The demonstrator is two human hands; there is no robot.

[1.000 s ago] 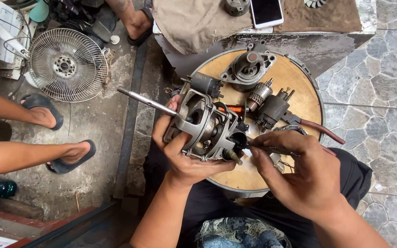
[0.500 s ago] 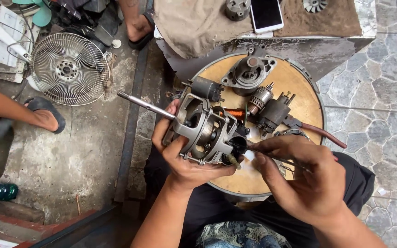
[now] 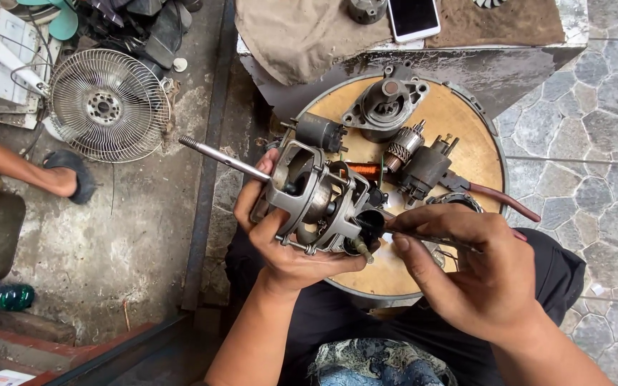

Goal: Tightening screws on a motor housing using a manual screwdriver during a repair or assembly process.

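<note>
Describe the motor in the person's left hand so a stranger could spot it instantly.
Start at the round wooden board on the person's lap. Just over its left edge, the left hand cradles a grey fan motor. Unlike the motor parts lying on the board, it has a long steel shaft pointing up-left.

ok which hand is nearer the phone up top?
Right. The right hand sits below the phone, slightly to its right; the left hand, gripping the fan motor, is further off, down and to the phone's left.
</note>
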